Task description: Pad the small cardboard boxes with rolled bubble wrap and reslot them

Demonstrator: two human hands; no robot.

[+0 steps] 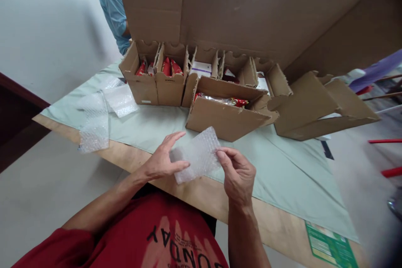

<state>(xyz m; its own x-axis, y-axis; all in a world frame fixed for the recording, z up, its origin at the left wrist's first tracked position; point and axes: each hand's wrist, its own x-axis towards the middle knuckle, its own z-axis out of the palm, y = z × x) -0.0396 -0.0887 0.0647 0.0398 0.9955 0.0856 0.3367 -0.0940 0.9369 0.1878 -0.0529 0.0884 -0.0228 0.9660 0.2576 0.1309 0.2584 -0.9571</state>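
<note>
Both my hands hold one small sheet of bubble wrap (198,154) above the near edge of the table. My left hand (163,158) grips its left side, thumb over the sheet and fingers behind it. My right hand (238,172) pinches the sheet's right edge between thumb and fingers. Just beyond the sheet stands a cardboard box (223,116) with red and silver packets (234,101) inside.
A row of small cardboard boxes (157,76) with red packets stands further back under large raised cardboard flaps (238,8). More bubble wrap sheets (96,121) lie at the left on the pale green cloth (150,127). A person in a blue sleeve (113,6) stands behind the table.
</note>
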